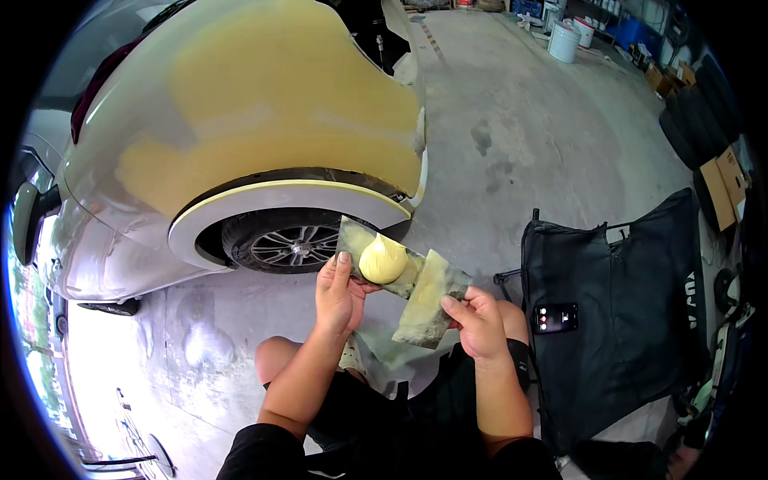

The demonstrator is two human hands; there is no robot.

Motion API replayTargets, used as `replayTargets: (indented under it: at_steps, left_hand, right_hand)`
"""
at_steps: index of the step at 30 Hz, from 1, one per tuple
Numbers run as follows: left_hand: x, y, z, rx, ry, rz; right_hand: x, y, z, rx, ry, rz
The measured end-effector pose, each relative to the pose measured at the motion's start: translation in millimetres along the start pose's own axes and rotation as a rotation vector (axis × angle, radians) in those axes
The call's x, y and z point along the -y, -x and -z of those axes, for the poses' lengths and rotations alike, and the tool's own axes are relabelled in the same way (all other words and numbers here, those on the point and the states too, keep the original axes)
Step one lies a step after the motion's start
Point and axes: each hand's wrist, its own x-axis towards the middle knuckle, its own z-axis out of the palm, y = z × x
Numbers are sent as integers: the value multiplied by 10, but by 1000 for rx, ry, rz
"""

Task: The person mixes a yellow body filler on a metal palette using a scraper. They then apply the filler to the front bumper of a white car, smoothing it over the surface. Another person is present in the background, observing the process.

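Observation:
My left hand [339, 298] grips the left end of a flat, smeared mixing board [350, 237], thumb on top. On the board sits a rounded, peaked lump of pale yellow putty [383, 259]. My right hand [480, 322] pinches a flat rectangular putty spreader [424, 302], coated with yellow residue. The spreader crosses over the board's right part; whether the two touch, I cannot tell. Beyond my hands stands a silver car whose fender [280, 104] carries a broad yellow filled patch above the wheel [300, 245].
To my right is a black fabric-covered stand [616, 376] with a phone [556, 318] lying on it. Farther back are stacked tyres [692, 120], a cardboard box [722, 188] and white buckets [564, 42]. The car's side mirror [34, 224] juts out at the left.

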Motion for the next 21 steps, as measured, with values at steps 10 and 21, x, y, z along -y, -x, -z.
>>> replayTargets:
  at_steps: [10,21]
  left_hand:
    - [58,26,45,-5,3,-35]
    - [140,97,39,39,-364,-343]
  right_hand:
    - [-98,-2,-2,-116,-53,4]
    - [-130,-29,-195,-128,403,160]
